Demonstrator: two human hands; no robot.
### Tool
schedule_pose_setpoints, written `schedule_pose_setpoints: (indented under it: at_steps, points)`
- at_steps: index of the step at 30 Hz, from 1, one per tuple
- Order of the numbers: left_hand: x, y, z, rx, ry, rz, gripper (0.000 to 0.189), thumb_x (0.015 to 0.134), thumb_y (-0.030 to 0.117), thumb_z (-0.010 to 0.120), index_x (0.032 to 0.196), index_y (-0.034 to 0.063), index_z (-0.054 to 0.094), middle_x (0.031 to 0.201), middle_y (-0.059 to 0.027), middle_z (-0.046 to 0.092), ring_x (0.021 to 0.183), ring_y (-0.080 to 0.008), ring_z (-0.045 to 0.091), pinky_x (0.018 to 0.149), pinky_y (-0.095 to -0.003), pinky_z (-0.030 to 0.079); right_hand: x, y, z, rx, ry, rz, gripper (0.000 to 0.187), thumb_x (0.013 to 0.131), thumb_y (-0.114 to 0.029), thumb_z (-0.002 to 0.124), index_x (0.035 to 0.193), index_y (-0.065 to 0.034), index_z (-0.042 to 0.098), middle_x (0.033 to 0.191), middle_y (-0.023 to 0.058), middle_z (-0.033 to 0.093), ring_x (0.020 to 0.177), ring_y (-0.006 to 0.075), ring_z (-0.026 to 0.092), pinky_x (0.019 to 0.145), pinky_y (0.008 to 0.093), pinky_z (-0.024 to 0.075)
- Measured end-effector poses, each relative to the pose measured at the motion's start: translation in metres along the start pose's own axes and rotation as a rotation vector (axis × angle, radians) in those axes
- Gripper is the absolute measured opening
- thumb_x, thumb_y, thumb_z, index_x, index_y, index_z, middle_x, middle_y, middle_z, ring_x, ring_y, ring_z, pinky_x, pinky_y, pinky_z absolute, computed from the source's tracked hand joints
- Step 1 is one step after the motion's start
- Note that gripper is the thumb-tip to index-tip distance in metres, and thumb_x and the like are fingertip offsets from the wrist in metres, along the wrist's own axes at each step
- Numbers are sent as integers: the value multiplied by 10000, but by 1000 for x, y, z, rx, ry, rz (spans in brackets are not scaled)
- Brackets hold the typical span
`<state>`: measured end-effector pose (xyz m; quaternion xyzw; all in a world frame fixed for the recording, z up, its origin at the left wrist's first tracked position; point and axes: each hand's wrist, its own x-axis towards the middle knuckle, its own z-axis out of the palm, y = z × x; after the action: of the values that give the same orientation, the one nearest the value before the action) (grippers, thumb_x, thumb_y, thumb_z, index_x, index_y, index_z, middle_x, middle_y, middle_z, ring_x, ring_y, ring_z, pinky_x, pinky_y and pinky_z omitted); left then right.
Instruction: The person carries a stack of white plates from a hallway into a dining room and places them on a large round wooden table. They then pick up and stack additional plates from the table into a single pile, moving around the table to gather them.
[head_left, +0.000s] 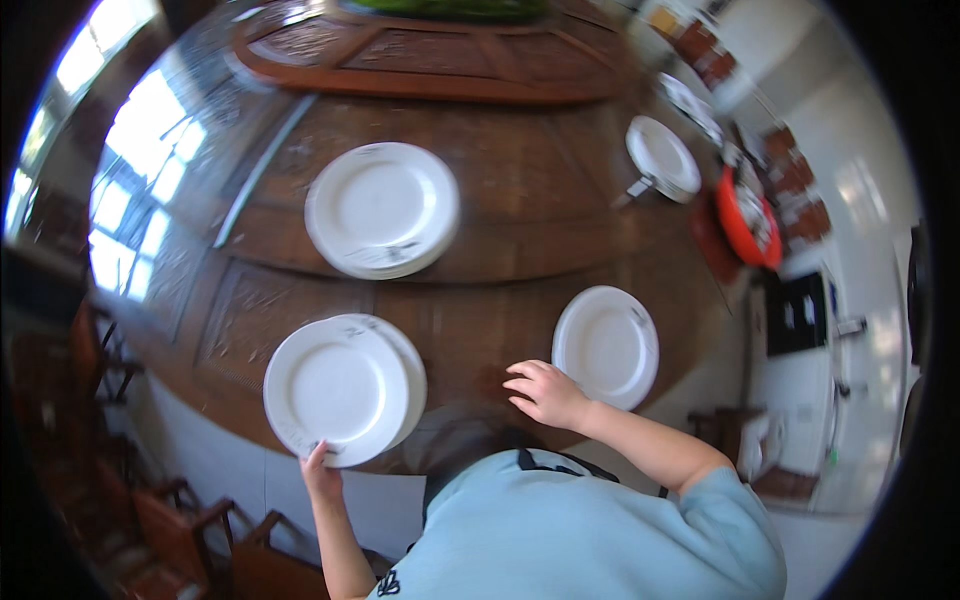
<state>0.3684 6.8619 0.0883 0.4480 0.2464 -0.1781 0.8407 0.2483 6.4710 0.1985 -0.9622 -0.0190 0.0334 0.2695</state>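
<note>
My left hand (322, 474) grips the near rim of a white plate (337, 390), thumb on top. That plate overlaps another white plate (414, 375) on the wooden table's near side. My right hand (547, 394) is empty, its fingers spread, beside a white oval-looking plate (606, 345) at the right; whether it touches the rim I cannot tell. Farther back, a stack of white plates (382, 202) with dark leaf-like decoration sits on the table (480, 315). A smaller stack of white dishes (664, 157) stands at the back right.
A raised wooden centrepiece (435, 64) with greenery (457, 7) stands at the far side. A red basin (739, 225) with unclear contents is at the right edge. Wooden chairs (176, 525) stand at the lower left. Window light reflects off the table's left side.
</note>
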Motion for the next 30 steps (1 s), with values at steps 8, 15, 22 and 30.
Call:
schedule_pose_setpoints:
  at_steps: [8,15,22,30]
  points:
    - [1,24,9,688,71,-159,259,814,135,616,1002,-10,513,820,-102,610,599,-160,597,451,-242,472,-80,28,-3,-35,184,327,146,752,-136,620,882,-70,634,931,82,579,861,267,567,759,365,468]
    - [-4,54,26,1563,-77,-259,480,850,321,581,503,-1,501,439,-95,526,343,-142,511,325,-251,393,-151,99,-13,-271,589,887,393,670,-145,706,989,-75,488,856,93,517,799,259,523,711,353,451]
    - [-23,39,88,1366,-481,-434,462,886,276,503,514,5,534,444,-58,519,372,-104,482,374,-223,377,-178,138,-12,381,531,1549,437,715,-264,728,952,-50,430,760,83,548,574,162,552,432,290,487]
    - [-35,-65,193,1130,-681,-463,326,905,285,504,674,56,527,533,-23,506,470,-95,468,444,-224,369,-182,171,-6,443,638,1582,434,728,-323,716,897,-35,437,865,114,565,645,181,566,443,276,469]
